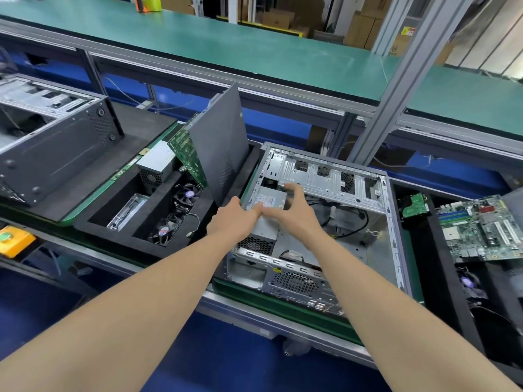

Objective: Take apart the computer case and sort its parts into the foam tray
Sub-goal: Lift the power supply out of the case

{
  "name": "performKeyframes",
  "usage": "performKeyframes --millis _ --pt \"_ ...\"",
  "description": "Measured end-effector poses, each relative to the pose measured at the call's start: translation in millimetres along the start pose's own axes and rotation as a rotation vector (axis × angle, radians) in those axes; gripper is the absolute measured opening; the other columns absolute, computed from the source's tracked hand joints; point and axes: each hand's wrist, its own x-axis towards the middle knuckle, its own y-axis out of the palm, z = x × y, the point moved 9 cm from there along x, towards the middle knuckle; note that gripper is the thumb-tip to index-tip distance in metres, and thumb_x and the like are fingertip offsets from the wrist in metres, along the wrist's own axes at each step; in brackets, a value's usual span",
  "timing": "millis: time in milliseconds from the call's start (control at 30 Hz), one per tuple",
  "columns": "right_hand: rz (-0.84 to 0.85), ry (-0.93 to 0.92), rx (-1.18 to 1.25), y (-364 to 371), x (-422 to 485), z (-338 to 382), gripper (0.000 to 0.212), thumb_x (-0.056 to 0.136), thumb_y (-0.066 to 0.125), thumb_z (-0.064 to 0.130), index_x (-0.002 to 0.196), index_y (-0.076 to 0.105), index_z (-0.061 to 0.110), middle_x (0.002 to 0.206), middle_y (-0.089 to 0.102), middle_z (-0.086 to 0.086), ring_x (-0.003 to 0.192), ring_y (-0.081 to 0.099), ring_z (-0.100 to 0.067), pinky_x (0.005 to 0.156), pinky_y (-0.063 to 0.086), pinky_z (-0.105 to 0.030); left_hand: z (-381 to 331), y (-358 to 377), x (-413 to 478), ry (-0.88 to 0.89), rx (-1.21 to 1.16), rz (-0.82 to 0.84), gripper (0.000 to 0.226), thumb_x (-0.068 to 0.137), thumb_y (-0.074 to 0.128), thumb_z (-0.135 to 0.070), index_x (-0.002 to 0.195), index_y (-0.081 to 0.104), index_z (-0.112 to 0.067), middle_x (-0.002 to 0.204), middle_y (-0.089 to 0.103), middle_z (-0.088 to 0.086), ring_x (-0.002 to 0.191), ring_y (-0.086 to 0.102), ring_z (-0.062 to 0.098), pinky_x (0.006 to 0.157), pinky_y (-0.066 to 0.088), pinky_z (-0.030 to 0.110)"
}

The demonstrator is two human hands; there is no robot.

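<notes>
Lying far left, a second dark case (56,142) is seen. Next, the foam tray (202,212) is filled with fans (184,196), a green board (188,151) and an upright side panel (220,142), which walls it off from the open computer case (392,222). The left hand (235,219) is stretched over the case's edge with straight fingers. The right hand (294,210) is spread wide above the power supply (273,200) inside. A motherboard (481,230) is seen far right.
</notes>
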Motion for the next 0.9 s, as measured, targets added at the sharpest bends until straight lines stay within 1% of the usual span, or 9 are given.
performKeyframes --millis 100,133,200,267,333,400,533,700,900 --pt "0.401 -0.033 -0.267 15.3 0.3 -0.1 0.125 0.061 0.096 0.057 0.155 0.013 0.054 0.161 0.014 0.007 0.143 0.031 -0.025 0.116 0.035 -0.044 -0.3 1.1 0.9 -0.027 0.008 0.017 0.077 0.080 0.039 -0.078 0.130 0.051 -0.020 0.128 0.062 0.010 0.112 0.060 0.035 0.090 0.050 0.046" --pt "0.465 -0.053 -0.382 19.8 -1.1 -2.7 0.131 0.057 0.097 0.059 0.154 0.009 0.058 0.161 0.007 0.009 0.148 0.024 -0.027 0.120 0.033 -0.050 -0.4 0.9 0.2 -0.033 0.007 0.018 0.079 0.078 0.038 -0.078 0.129 0.052 -0.020 0.126 0.062 0.010 0.110 0.061 0.035 0.092 0.050 0.047" --pt "0.459 -0.097 -0.461 23.4 -0.4 -4.8 0.132 0.056 0.096 0.057 0.154 0.008 0.059 0.156 0.006 0.011 0.147 0.026 -0.030 0.120 0.035 -0.051 -0.8 0.3 -1.2 -0.039 0.004 0.016 0.080 0.076 0.037 -0.078 0.129 0.053 -0.021 0.124 0.063 0.010 0.108 0.061 0.034 0.092 0.051 0.048" --pt "0.417 -0.136 -0.430 23.0 1.3 -5.6 0.126 0.060 0.095 0.049 0.154 0.011 0.058 0.147 0.010 0.012 0.136 0.040 -0.035 0.108 0.044 -0.042 -1.3 -0.6 -1.5 -0.036 0.011 0.008 0.081 0.076 0.037 -0.079 0.129 0.053 -0.020 0.124 0.062 0.010 0.108 0.061 0.034 0.091 0.051 0.047" --pt "0.391 -0.170 -0.449 19.4 3.2 -3.8 0.122 0.058 0.093 0.048 0.153 0.016 0.058 0.142 0.016 0.011 0.127 0.047 -0.033 0.099 0.045 -0.035 -1.7 -1.0 -1.1 -0.031 0.023 -0.002 0.082 0.076 0.037 -0.081 0.128 0.054 -0.020 0.124 0.062 0.010 0.107 0.061 0.034 0.085 0.051 0.044" --pt "0.385 -0.179 -0.484 16.2 6.4 0.2 0.122 0.054 0.091 0.052 0.153 0.020 0.057 0.139 0.020 0.011 0.127 0.046 -0.030 0.098 0.043 -0.033 -1.4 -0.9 -0.3 -0.026 0.031 -0.008 0.082 0.075 0.036 -0.083 0.125 0.054 -0.021 0.122 0.062 0.009 0.105 0.060 0.033 0.078 0.047 0.041" --pt "0.417 -0.218 -0.545 9.7 7.3 5.3 0.119 0.052 0.089 0.054 0.151 0.022 0.062 0.134 0.021 0.012 0.126 0.042 -0.028 0.096 0.046 -0.036 -0.1 -0.5 0.6 -0.014 0.017 -0.012 0.079 0.071 0.036 -0.084 0.118 0.055 -0.024 0.112 0.062 0.005 0.093 0.059 0.030 0.069 0.043 0.037" --pt "0.444 -0.229 -0.600 3.8 2.2 7.0 0.120 0.056 0.090 0.057 0.151 0.017 0.066 0.137 0.018 0.015 0.129 0.040 -0.029 0.097 0.049 -0.040 -1.7 -0.9 -0.2 -0.018 0.037 -0.012 0.086 0.069 0.039 -0.088 0.125 0.054 -0.024 0.109 0.057 0.003 0.092 0.055 0.028 0.071 0.042 0.038" --pt "0.489 -0.238 -0.657 -4.4 -7.3 7.4 0.126 0.056 0.093 0.051 0.152 0.012 0.065 0.133 0.020 0.011 0.119 0.051 -0.033 0.098 0.054 -0.047 -0.6 -0.6 0.1 -0.007 0.016 -0.003 0.086 0.073 0.039 -0.088 0.127 0.054 -0.022 0.120 0.062 0.006 0.098 0.058 0.029 0.075 0.045 0.039"
